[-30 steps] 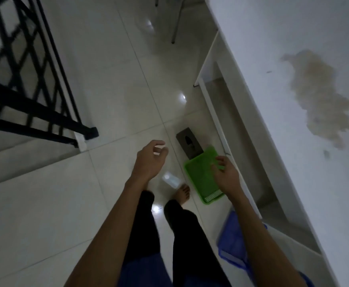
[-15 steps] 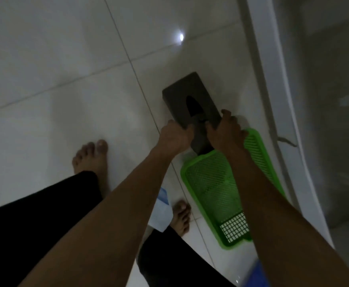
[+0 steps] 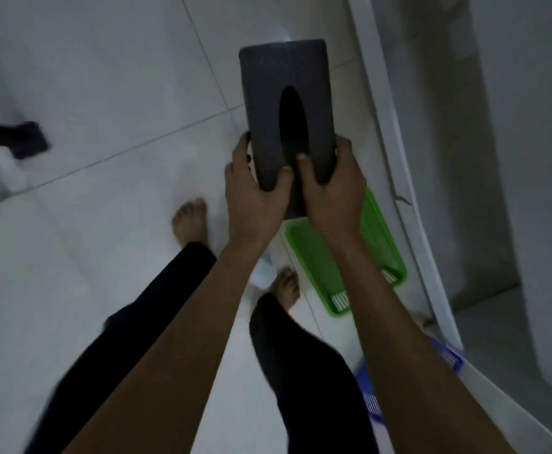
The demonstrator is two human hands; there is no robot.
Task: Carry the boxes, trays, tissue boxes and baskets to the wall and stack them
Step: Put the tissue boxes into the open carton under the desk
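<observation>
Here, tissue box (image 3: 284, 93): a dark grey, oblong box with rounded corners, its top face turned to the camera and cut by a long black oval slot.
Where it is: held in the air above the tiled floor (image 3: 110, 93), ahead of the person and over the far end of the green tray (image 3: 317, 253), not touching it.
Left hand (image 3: 255, 191): grips the near left corner of the box, thumb laid on the top face, fingers curled round the side.
Right hand (image 3: 333, 188): grips the near right corner, thumb pressed on top close to the slot, fingers wrapped round the edge.
Arms: both forearms bare and stretched forward, wrists close together.
Box surface: matt, with a fine woven-looking grain; the material cannot be told.
Green tray: bright plastic, rectangular, with a raised rim and slotted near end, lying flat on the floor beside the white frame (image 3: 408, 208).
Blue basket (image 3: 369, 398): slotted plastic, partly hidden behind the right forearm.
Floor: pale glossy tiles with thin grout lines.
Person: bare feet (image 3: 189, 217) on the tiles, black trousers (image 3: 300, 355).
</observation>
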